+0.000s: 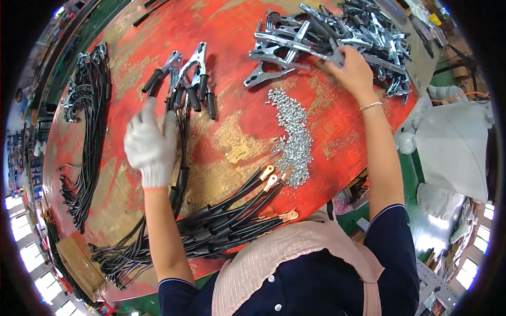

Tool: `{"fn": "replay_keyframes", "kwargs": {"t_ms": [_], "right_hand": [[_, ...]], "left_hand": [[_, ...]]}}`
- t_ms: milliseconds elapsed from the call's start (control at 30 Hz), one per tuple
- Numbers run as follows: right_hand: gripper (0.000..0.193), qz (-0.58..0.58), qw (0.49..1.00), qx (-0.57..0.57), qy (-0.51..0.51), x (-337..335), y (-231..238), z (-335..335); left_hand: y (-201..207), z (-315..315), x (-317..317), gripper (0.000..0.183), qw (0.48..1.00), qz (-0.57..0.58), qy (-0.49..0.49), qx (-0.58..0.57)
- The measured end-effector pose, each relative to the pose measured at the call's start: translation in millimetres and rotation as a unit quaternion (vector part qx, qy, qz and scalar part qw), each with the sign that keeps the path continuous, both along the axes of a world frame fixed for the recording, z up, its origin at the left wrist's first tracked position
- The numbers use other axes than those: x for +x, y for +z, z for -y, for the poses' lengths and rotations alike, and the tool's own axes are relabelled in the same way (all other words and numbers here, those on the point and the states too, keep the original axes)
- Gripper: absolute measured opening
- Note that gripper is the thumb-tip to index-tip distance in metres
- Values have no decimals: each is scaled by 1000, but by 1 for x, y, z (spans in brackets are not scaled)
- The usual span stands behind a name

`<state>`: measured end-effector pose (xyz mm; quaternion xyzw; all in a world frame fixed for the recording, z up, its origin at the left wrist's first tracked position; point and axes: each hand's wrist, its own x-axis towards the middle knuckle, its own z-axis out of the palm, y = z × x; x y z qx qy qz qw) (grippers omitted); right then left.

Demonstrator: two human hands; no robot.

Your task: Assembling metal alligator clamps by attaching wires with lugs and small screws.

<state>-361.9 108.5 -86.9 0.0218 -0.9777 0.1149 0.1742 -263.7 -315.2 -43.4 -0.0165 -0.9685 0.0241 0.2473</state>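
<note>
My left hand [150, 142], in a white knit glove, has its thumb and forefinger apart beside a small group of metal spring clamps [197, 63] with black handle grips. Black cables [182, 152] run down from those clamps, and nothing shows in the glove. At the far right my bare right hand [350, 71] has its fingers closed on a silver spring clamp [329, 52] at the near edge of a large clamp heap [369, 31]. Between the hands lies a strip of small silver screws [292, 131].
Black cables with copper lugs [271, 181] lie along the near edge of the round red table [232, 100]. A bundle of black cables with clamps [95, 116] lies at the left. Cardboard [79, 268] is at the lower left, and white sacks [448, 152] stand right of the table.
</note>
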Motion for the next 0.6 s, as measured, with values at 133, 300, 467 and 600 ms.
{"fn": "replay_keyframes", "kwargs": {"t_ms": [133,300,467,600], "right_hand": [[55,135,959,-245,37,10,14,-29],[52,81,991,-107,0,31,10,-31],[54,115,987,-105,-46,30,40,-16],[49,121,986,34,-111,39,76,2]], "left_hand": [[12,-55,72,19,908,318,-235,134],[-13,-84,103,28,872,417,-246,77],[-18,-85,103,23,893,384,-231,34],[-3,-69,86,20,939,249,-166,170]]}}
